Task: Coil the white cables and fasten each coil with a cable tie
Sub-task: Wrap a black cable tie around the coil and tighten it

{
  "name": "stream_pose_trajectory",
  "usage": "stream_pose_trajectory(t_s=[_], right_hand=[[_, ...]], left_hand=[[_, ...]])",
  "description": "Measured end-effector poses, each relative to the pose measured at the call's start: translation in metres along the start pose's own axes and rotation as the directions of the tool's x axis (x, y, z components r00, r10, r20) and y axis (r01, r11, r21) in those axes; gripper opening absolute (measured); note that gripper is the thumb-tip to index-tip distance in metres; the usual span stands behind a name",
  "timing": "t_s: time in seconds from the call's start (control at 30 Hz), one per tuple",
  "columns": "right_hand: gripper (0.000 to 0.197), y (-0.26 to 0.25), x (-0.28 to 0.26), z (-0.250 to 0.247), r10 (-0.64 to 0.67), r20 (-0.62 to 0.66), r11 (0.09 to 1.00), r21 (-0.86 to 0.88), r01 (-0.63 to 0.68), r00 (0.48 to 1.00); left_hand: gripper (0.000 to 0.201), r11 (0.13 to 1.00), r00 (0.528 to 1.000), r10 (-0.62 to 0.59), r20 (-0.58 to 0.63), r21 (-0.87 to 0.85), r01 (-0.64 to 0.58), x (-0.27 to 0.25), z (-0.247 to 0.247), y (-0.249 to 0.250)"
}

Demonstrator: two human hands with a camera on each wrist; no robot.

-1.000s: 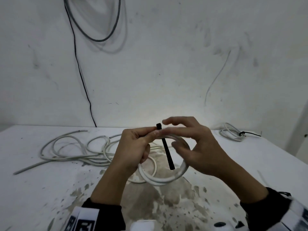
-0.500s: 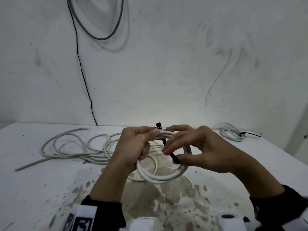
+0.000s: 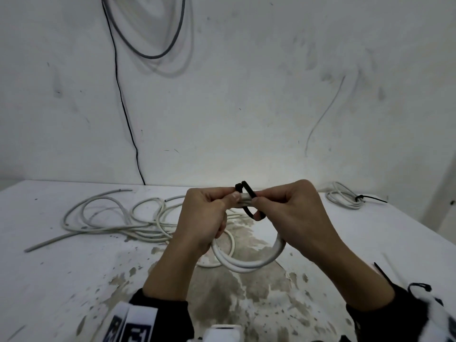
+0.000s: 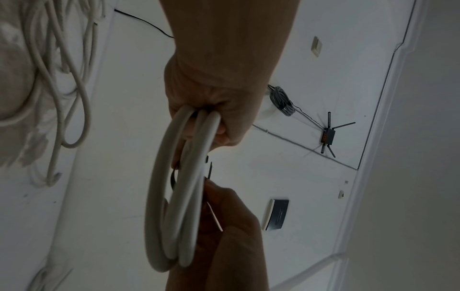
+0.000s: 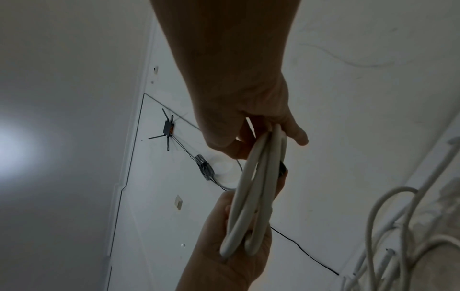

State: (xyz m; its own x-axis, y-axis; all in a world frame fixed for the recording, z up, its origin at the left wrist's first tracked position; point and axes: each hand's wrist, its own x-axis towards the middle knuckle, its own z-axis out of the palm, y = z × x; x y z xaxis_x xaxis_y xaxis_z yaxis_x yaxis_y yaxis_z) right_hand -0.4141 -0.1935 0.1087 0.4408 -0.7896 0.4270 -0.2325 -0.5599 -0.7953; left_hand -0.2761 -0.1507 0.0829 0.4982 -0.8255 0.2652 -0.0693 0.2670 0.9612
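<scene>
Above the table, both hands hold up a small coil of white cable (image 3: 246, 264). My left hand (image 3: 233, 197) grips the top of the coil, its thumb pressing the strands together. A black cable tie (image 3: 248, 191) loops over the top of the coil and curves back under it. My right hand (image 3: 256, 206) pinches the tie's tail right beside the left fingers. From below, the left wrist view shows the coil (image 4: 179, 196) running out of my left hand (image 4: 211, 122), with the tie (image 4: 210, 170) behind it. The right wrist view has my right hand (image 5: 261, 133) on the coil (image 5: 256, 196).
Loose white cables (image 3: 118, 218) sprawl over the left of the worn white table (image 3: 74, 280). A coil fastened with a black tie (image 3: 345, 197) lies at the back right. A spare black tie (image 3: 382, 271) lies near the right forearm. A black cord (image 3: 123, 107) hangs down the wall.
The tie hung straight down through the coil; my right hand has gone under it and bent the tail up round the strands toward the tie's head. My left hand kept its grip.
</scene>
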Motion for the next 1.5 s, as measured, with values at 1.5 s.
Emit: stream_pose_trajectory(t_s=[1.5], right_hand=[[0.018, -0.007, 0.008, 0.0, -0.338, -0.112, 0.891, -0.356, 0.28, 0.934]], left_hand=[[0.017, 0.937, 0.938, 0.34, -0.063, 0.109, -0.332, -0.009, 0.013, -0.003]])
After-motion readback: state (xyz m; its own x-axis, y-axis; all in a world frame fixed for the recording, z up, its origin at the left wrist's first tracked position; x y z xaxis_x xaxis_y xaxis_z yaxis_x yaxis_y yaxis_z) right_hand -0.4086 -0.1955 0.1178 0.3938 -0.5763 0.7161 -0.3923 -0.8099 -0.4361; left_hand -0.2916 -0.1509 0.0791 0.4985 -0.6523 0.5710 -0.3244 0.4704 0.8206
